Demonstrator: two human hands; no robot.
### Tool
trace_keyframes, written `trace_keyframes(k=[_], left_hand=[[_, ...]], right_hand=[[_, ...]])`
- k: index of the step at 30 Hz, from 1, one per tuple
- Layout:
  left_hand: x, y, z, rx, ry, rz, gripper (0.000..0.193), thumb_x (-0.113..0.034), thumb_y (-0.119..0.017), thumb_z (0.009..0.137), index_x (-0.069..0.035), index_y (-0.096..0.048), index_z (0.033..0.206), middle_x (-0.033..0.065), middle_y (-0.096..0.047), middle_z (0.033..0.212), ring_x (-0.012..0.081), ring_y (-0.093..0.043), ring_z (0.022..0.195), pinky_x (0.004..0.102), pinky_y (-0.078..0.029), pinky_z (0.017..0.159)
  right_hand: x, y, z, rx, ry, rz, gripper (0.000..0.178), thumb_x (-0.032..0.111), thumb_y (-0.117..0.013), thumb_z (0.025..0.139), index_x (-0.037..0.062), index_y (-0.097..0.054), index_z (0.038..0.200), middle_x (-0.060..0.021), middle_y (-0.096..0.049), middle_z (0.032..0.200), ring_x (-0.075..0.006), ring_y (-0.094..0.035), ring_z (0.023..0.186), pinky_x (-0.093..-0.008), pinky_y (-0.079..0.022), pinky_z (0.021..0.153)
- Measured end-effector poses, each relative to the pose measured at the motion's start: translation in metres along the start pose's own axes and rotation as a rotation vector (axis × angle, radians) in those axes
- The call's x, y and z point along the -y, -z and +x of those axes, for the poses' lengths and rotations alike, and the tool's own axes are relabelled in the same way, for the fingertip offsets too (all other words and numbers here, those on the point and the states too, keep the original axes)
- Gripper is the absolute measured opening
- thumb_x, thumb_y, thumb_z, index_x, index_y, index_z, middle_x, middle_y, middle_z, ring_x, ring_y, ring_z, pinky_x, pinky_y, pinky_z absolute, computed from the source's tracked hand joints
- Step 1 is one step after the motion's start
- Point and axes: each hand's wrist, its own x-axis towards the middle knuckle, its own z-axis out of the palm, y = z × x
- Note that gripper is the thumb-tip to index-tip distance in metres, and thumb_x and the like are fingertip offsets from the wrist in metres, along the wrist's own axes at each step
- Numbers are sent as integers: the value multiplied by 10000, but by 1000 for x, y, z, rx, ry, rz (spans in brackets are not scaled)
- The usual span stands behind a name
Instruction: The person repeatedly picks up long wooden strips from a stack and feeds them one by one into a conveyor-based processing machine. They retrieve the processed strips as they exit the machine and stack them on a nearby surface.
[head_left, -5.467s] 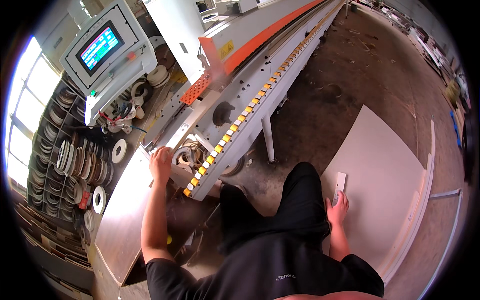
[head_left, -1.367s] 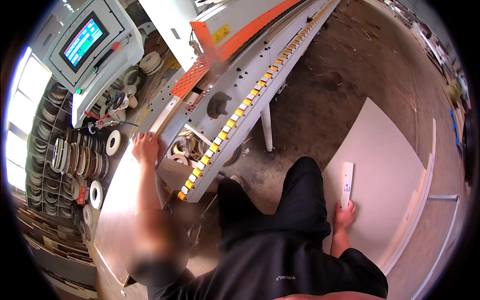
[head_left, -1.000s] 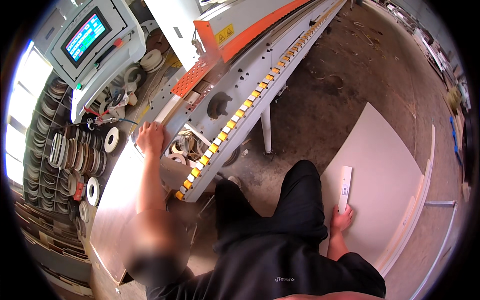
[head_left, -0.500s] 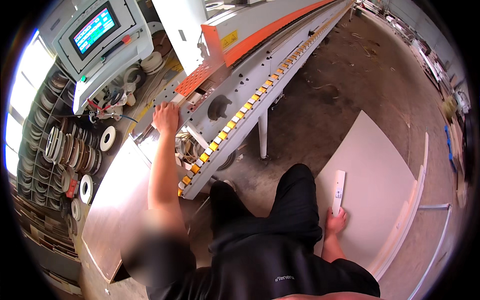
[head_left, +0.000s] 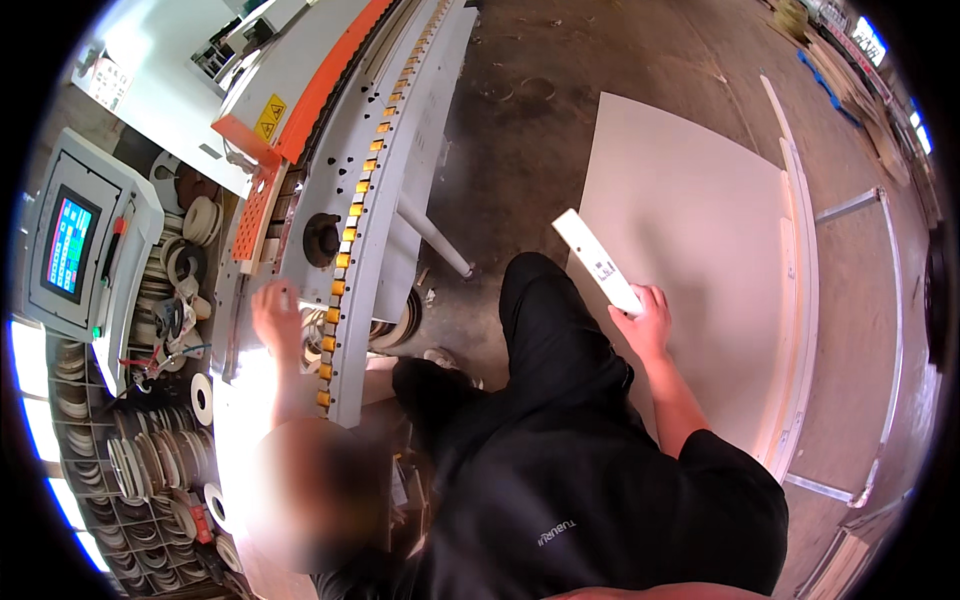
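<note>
My right hand (head_left: 646, 318) is closed round the lower end of a narrow white board strip (head_left: 590, 258). The strip tilts up and to the left, and a small printed label sits on its face. Below it lies a large pale panel (head_left: 700, 230), on the right of my legs. At the left, my left hand (head_left: 276, 312) is raised beside the infeed end of a long white and orange machine (head_left: 300, 130). Its fingers look loosely bent and apart, with nothing visible in them. Glare washes out part of that arm, and blur covers its upper part.
Yellow rollers (head_left: 343, 260) line the machine's near rail. A control panel with a lit screen (head_left: 70, 240) stands at the far left, above a rack of edging rolls (head_left: 150, 455). A metal frame (head_left: 885, 330) is at the right. Stacked boards (head_left: 850, 85) lie at the far right.
My right hand has lifted the white strip off the pale panel and swung it up and left. My left hand has come off the machine's infeed edge. The view has turned rightward.
</note>
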Motion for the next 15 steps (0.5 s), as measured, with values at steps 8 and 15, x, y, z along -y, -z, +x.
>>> trace_keyframes(k=[8, 15], left_hand=[[-227, 73, -5, 190, -615, -361, 347, -101, -845, 847, -67, -794, 1188, 70, -774, 1388, 287, -714, 1306, 420, -585, 1014], [-261, 90, -9, 196, -764, -263, 204, -111, -771, 845, -75, -714, 1037, 94, -693, 1516, 299, -671, 1368, 409, -583, 1006]], right_hand=[[103, 29, 45, 48, 446, 118, 513, 218, -966, 714, 108, -777, 1178, -45, -715, 1093, -304, -697, 1009, -457, -580, 902], [159, 33, 56, 73, 754, 243, 549, 236, -986, 688, 137, -790, 1192, -10, -710, 1076, -251, -689, 962, -427, -558, 893]])
